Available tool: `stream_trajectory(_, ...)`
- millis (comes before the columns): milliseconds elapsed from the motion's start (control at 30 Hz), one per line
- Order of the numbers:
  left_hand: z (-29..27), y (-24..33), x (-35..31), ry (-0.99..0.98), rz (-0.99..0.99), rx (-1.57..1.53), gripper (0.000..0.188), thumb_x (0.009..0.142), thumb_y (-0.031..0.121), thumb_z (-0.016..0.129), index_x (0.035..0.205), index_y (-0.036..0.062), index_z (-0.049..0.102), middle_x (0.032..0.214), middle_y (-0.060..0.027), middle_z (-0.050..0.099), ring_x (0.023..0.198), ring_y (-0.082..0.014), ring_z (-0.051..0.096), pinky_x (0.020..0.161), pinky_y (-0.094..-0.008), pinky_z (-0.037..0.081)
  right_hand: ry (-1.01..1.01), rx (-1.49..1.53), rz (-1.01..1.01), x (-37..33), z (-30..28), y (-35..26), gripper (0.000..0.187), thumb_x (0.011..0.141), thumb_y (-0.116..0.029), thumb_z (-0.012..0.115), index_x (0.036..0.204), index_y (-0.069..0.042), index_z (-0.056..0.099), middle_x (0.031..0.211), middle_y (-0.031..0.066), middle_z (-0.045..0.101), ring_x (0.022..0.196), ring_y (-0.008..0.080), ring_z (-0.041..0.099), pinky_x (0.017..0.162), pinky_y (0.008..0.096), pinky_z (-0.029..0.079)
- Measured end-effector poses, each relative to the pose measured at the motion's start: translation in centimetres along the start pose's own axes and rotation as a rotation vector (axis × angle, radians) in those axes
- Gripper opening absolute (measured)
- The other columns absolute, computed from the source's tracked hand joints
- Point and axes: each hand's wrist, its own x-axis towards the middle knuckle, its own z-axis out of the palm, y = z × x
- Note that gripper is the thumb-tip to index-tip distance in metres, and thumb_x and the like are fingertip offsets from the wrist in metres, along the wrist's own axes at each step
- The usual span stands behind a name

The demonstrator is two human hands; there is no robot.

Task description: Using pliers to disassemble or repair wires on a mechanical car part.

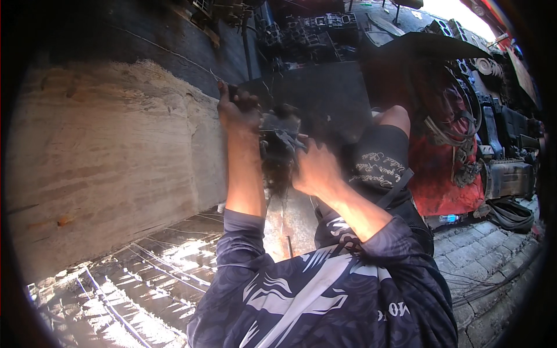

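Observation:
A dark, grimy metal part (279, 141) sits in front of me between my two hands, its outline lost in shadow and blur. My left hand (241, 108) is beside its far left edge, fingers curled in deep shade; what they close on is hidden. On the near right side of the part, my right hand (315, 166) has its fingers bent in against it. A small pale tip shows by those fingers, too small to name. Behind the part stands a dark flat panel (331, 95).
A worn plastered wall (110, 156) rises close on my left. Several engine castings (313, 29) lie at the back. To the right are a red container (444, 185) with cables over it, a plastic bottle (448, 218), a black hose coil (510, 216) and brick paving (473, 252).

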Motion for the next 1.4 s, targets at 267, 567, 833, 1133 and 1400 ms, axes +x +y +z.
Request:
stream_trajectory(267,-0.3,0.0,0.1,0.024,-0.034,-0.009,0.032,0.094,0.039,0.052,0.074,0.0147,0.047,0.057,0.0049,0.03,0.047,-0.0089,0.03,0.046,-0.0245,0.029,0.089,0.057,-0.005,-0.6,1.1,0.7,0.057,0.061,-0.021,0.067,0.112,0.002,0.059,0.138,0.0214,0.036,0.12,0.0424,0.041,0.092,0.0589,0.039)
stream_trajectory(567,-0.4,0.1,0.1,0.004,-0.044,0.004,0.033,0.093,0.041,0.052,0.075,0.0139,0.048,0.057,0.0051,0.03,0.048,-0.009,0.029,0.046,-0.0242,0.029,0.111,0.118,-0.023,-0.3,0.9,0.6,0.054,0.061,-0.02,0.066,0.109,0.002,0.06,0.135,0.0212,0.04,0.116,0.0433,0.045,0.09,0.0589,0.041)
stream_trajectory(833,-0.5,0.5,-0.2,0.008,0.016,0.022,0.035,0.094,0.04,0.05,0.072,0.0138,0.045,0.058,0.0038,0.029,0.049,-0.0097,0.031,0.048,-0.0245,0.029,-0.018,0.0,0.014,-0.1,0.0,-0.3,0.047,0.062,-0.021,0.066,0.104,0.001,0.063,0.125,0.0189,0.047,0.105,0.039,0.053,0.083,0.0477,0.05)
stream_trajectory(1133,-0.5,-0.2,-1.8,-0.12,0.046,0.189,0.025,0.092,0.03,0.058,0.074,0.0142,0.05,0.063,0.0027,0.045,0.054,-0.0078,0.043,0.054,-0.0273,0.038,-0.025,0.152,-0.029,-0.3,2.6,6.0,0.037,0.066,-0.019,0.058,0.099,-0.002,0.064,0.113,0.0179,0.057,0.105,0.0359,0.055,0.086,0.0432,0.047)
stream_trajectory(1400,-3.0,0.8,-4.7,-0.385,0.15,0.317,0.024,0.094,0.027,0.054,0.077,0.0104,0.05,0.064,0.0018,0.037,0.06,-0.0091,0.038,0.053,-0.0255,0.031,0.149,0.759,-0.028,-1.0,2.5,10.5,0.026,0.066,-0.012,0.056,0.087,0.0,0.066,0.09,0.0216,0.063,0.09,0.0371,0.061,0.077,0.0403,0.048)
